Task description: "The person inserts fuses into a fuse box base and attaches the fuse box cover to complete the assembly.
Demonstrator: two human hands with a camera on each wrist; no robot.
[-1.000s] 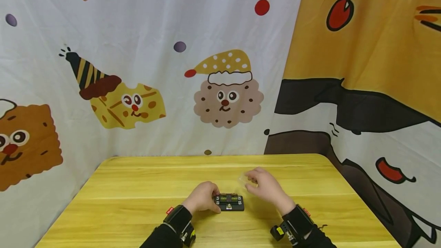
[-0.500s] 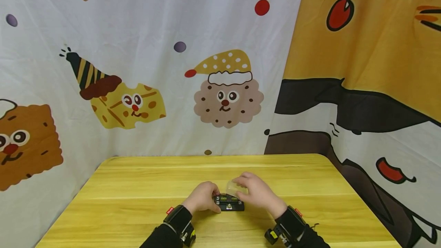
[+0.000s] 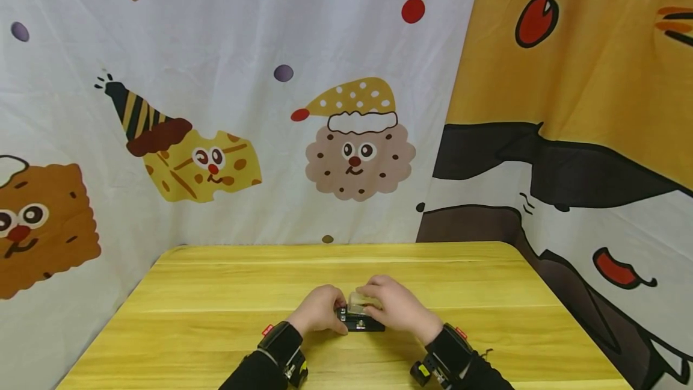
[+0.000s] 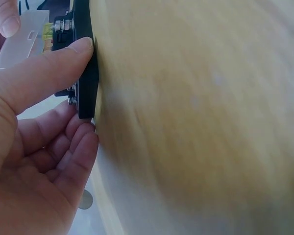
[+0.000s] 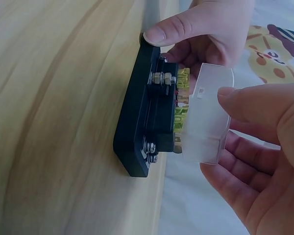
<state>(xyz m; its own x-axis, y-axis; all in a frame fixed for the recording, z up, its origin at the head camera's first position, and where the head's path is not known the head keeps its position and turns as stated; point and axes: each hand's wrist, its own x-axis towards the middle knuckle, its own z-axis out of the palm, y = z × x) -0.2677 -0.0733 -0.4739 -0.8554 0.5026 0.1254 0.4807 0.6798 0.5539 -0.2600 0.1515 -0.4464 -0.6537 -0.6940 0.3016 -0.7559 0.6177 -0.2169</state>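
Note:
A black fuse block [image 3: 361, 324] lies on the wooden table, with yellow-green blade fuses [image 5: 180, 119] and metal terminal nuts [image 5: 162, 78] on its top. My left hand [image 3: 318, 312] grips its left end, thumb on the near edge of the base [image 4: 87, 100] and fingers behind. Between thumb and fingers, my right hand [image 3: 402, 307] pinches a clear plastic cover [image 5: 206, 122]. In the right wrist view the cover faces the block, its open side right at the fuse tops. From the head, right hand and cover hide much of the block's upper side.
The wooden table [image 3: 227, 294] reaches back to a white curtain [image 3: 227, 35] printed with cartoon food. An orange, black and white printed curtain [image 3: 574, 89] hangs along the right side. Both wrists wear black straps with cameras [image 3: 289, 357].
My right hand has moved left and slightly down, bringing the clear cover from right of the fuse block to over its fuses. The left hand stays on the block's left end.

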